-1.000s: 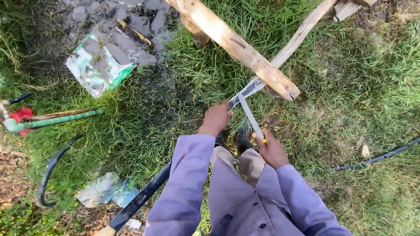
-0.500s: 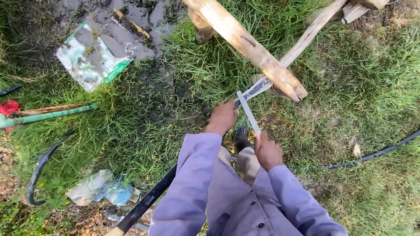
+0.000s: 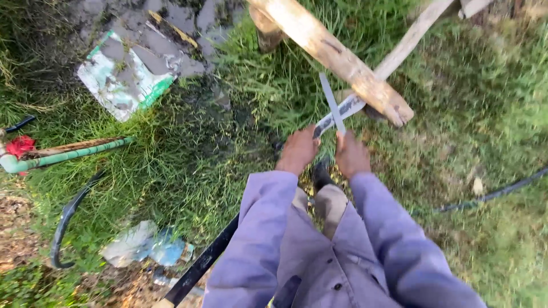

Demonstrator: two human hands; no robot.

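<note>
My left hand [image 3: 298, 150] grips the handle end of a long flat blade [image 3: 342, 110] whose far end rests under a thick wooden beam [image 3: 334, 54]. In my right hand [image 3: 351, 154] is a thin grey metal file [image 3: 331, 104], and it lies across the blade, pointing away from me. Both arms wear lilac sleeves. Between my hands my knee and a dark shoe [image 3: 321, 173] show on the grass.
A thinner wooden pole [image 3: 406, 47] crosses the beam. To the left lie a green pipe [image 3: 68, 154] with a red valve, a muddy plastic sack [image 3: 123, 77], a curved black hose [image 3: 65, 219] and crumpled plastic. A black cable [image 3: 491, 194] runs at right.
My right hand has pushed the file forward along the blade, so it now stands more upright in view. The camera has shifted, and both hands sit closer together.
</note>
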